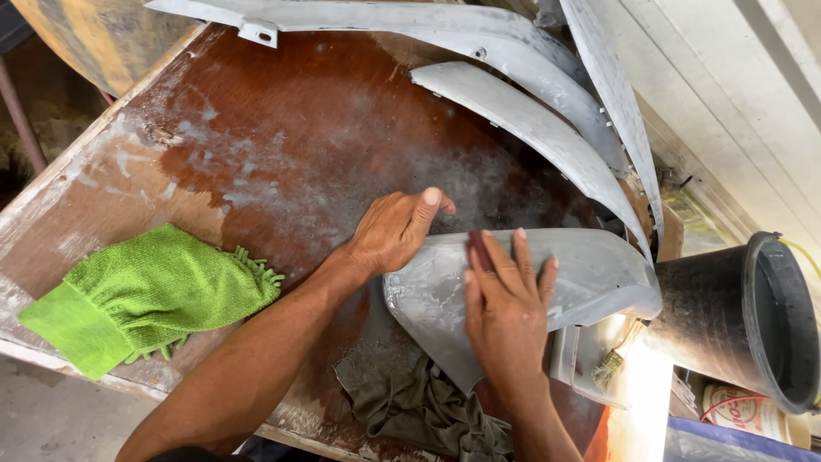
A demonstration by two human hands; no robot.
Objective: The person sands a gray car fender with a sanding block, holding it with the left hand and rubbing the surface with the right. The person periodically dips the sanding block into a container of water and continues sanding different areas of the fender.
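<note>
A curved grey panel [590, 274], dusty and primed, lies on a worn reddish-brown table [282, 128]. My left hand [393, 229] grips the panel's upper left edge, thumb over the rim. My right hand [506, 304] presses flat on the panel's top with its fingers spread; a small dark reddish piece [479, 252] shows under the fingertips, like a sanding sheet. A dirty grey rag [419, 402] lies under the panel's lower end at the table's near edge.
A green microfibre mitt [145, 295] lies at the table's left. Two longer curved grey panels [530, 120] lean at the back right. A black bucket [753, 316] stands to the right, with a small brush [611, 364] in a pale tray beside it.
</note>
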